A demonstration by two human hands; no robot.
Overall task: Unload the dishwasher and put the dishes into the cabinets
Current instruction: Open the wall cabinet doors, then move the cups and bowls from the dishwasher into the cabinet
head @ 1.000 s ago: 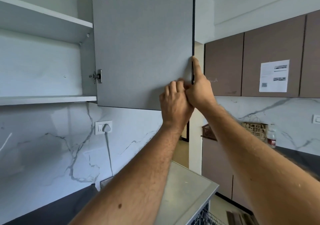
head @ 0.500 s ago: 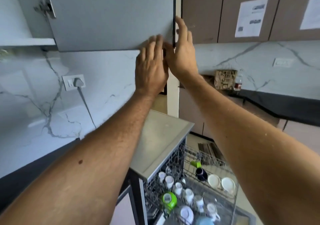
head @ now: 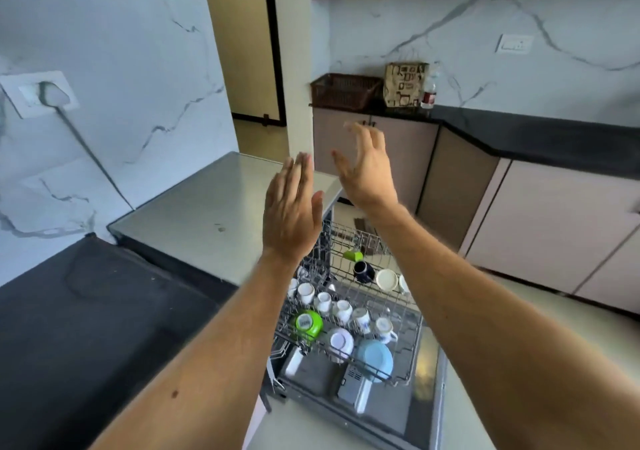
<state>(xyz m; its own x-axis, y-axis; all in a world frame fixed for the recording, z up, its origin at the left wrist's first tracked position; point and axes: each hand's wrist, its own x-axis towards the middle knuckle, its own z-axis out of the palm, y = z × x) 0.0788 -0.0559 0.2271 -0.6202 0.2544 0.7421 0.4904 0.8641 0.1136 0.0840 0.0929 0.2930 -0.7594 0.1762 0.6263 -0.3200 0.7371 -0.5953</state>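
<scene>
Both hands raised over the open dishwasher [head: 221, 207].
Left hand [head: 291, 214] and right hand [head: 367, 169] flat, fingers straight, holding nothing; cups [head: 341, 311] below in pulled-out rack [head: 412, 345].

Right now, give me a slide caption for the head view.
Both hands, left and right, open and empty above the loaded dishwasher rack of cups.

The pulled-out dishwasher rack [head: 412, 352] holds upturned white cups [head: 323, 301], a green bowl [head: 308, 323], a pale blue bowl [head: 375, 359], a dark mug [head: 363, 271] (lying on its side) and white saucers [head: 387, 279].
</scene>
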